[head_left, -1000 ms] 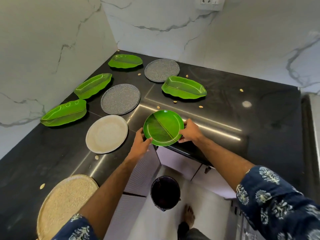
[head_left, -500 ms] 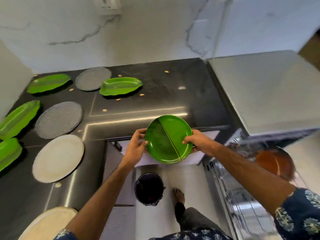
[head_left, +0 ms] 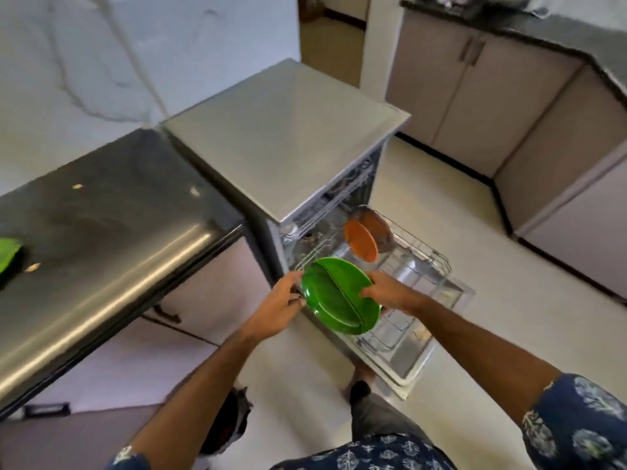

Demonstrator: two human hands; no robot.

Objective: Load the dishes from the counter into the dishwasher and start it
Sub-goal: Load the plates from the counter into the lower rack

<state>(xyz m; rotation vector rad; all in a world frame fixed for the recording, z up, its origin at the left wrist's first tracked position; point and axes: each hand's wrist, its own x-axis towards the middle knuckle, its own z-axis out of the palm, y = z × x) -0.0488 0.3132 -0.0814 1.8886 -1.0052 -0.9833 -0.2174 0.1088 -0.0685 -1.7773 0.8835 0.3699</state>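
Over the pulled-out lower rack (head_left: 412,266) of the dishwasher (head_left: 288,137) I hold the round green plate (head_left: 341,295) by its rim, one hand on each side. My left hand (head_left: 283,301) pinches the near-left edge with curled fingers; my right hand (head_left: 386,291) has its fingers hooked over the far-right edge. The plate is tilted, its face turned up toward me, and it hangs above the front part of the rack, not yet touching the wires as far as I can tell.

Two orange plates (head_left: 361,240) already stand on edge toward the back of the rack, so I judge the best way is to turn mine the same way: tip it up until it stands on its rim, line it up parallel with those two, and lower it into a free slot in front of them. I should let one hand guide the bottom edge between the prongs while the other steadies the top, and let go only once it sits firm. The open door (head_left: 420,354) lies low beneath the rack, so I must mind my shins and not lean on it. More green dishes wait on the black counter (head_left: 101,232); one shows at the left edge (head_left: 8,256).
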